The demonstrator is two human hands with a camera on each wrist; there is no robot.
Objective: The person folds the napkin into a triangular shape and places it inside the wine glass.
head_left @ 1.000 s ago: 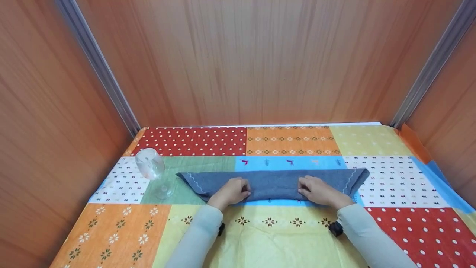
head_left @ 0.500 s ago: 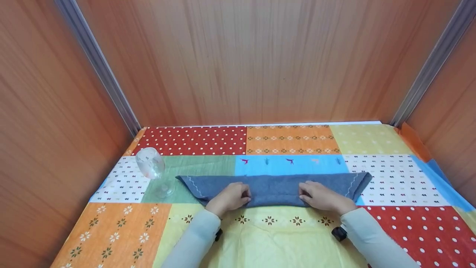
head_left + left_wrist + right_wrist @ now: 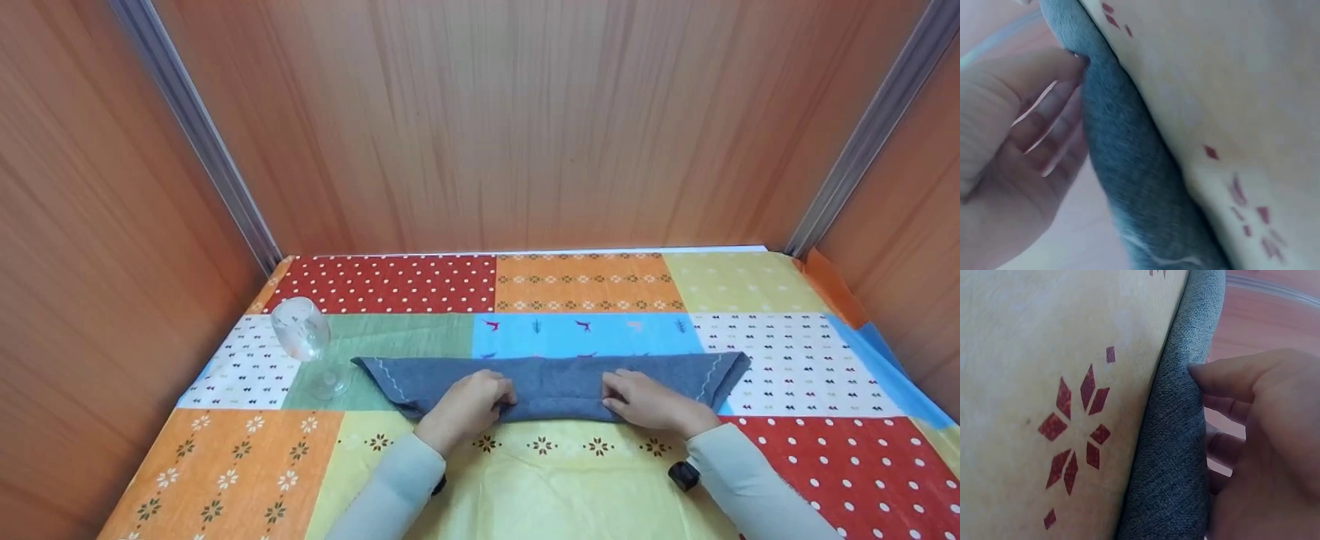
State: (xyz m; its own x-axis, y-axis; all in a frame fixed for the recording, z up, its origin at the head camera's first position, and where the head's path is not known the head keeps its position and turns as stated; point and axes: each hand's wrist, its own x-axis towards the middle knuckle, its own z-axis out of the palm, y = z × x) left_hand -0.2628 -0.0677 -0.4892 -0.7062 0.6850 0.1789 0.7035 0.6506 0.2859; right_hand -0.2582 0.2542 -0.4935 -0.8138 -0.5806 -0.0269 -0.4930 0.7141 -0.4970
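Note:
A grey-blue cloth, folded into a long band with slanted ends, lies across the patchwork tablecloth. White wavy stitching runs near both ends. My left hand grips the band left of its middle, thumb at the near edge and fingers curled over the top. Right of the middle, my right hand holds it in the same way. In the left wrist view the thumb tip presses into the rounded edge of the cloth. The right wrist view has the thumb on the cloth roll, fingers bent behind it.
An upright stemmed glass stands on the left, a short way beyond the cloth's left end. Wood-grain panels close in the table at the back and both sides, with metal posts at the corners.
The cloth band has shifted slightly nearer to me, together with both hands. More of the blue tablecloth patch shows behind it. The glass has stayed in place.

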